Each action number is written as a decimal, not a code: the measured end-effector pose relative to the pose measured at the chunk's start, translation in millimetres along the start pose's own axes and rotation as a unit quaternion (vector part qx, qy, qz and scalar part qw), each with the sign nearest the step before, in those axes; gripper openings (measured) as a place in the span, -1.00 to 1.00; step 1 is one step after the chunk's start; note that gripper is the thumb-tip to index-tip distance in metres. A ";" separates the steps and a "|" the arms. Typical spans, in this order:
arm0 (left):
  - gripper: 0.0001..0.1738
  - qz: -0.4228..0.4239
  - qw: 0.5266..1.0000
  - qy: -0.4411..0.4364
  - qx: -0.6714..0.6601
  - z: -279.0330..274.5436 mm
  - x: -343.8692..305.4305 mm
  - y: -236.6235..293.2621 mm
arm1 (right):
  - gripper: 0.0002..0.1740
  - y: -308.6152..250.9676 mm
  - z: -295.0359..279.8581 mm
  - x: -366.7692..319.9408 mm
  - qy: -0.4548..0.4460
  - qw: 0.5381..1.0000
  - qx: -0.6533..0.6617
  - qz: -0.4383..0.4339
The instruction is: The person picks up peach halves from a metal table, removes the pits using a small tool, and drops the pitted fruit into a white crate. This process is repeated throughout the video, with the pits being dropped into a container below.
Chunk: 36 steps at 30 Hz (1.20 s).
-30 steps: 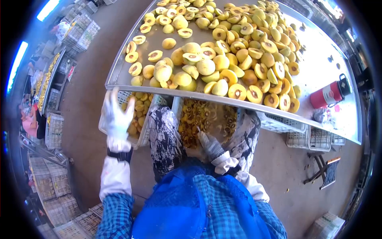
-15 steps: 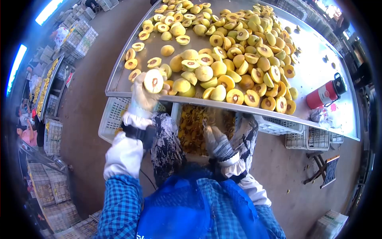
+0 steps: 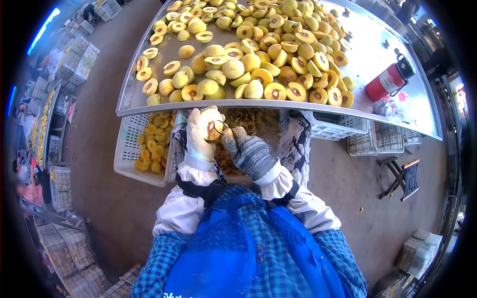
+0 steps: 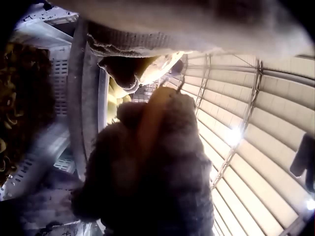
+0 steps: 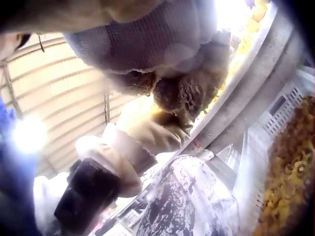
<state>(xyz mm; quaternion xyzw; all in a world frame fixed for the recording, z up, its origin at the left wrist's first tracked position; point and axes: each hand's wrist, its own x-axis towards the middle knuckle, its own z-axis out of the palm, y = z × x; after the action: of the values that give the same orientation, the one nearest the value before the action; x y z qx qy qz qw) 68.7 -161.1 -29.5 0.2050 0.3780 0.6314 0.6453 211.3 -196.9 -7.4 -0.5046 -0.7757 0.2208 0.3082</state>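
Note:
My left hand, in a pale glove, holds a halved yellow peach with its cut face and brown pit side turned up. The right hand wears a grey knit glove and grips a pitting tool with a wooden handle. The tool's thin curved metal loop is at the right side of the cut face. Both hands meet just below the table's near edge, above a crate of peach scraps. In the right wrist view, the right glove hides the peach.
A metal table bears a heap of peach halves and a red flask. Under its left edge stands a white crate with peach halves. More crates and a folding stool are to the right.
The left hand moved from over the left crate to the table edge, picked up a peach half and brought it down to the right hand. The right hand rose with the tool to the peach.

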 end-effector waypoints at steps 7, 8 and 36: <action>-0.45 0.116 0.987 0.066 0.085 4.8 -15.4 -26.8 | -0.59 13.5 28.5 -6.0 -0.072 0.991 0.088 0.077; -0.47 0.142 0.980 0.081 0.113 6.5 -17.7 -29.3 | -0.58 21.7 37.0 -9.4 -0.043 0.997 0.064 0.002; -0.67 0.121 0.975 0.035 0.184 23.9 -22.9 -41.3 | -0.71 66.5 51.2 -36.5 -0.007 0.976 0.217 -0.026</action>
<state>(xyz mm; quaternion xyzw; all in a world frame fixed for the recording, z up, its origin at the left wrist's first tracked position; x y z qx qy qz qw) 115.7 -183.1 -39.8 0.3417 0.4826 0.6312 0.5020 229.4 -205.9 -96.6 -0.4044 -0.7242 0.3790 0.4104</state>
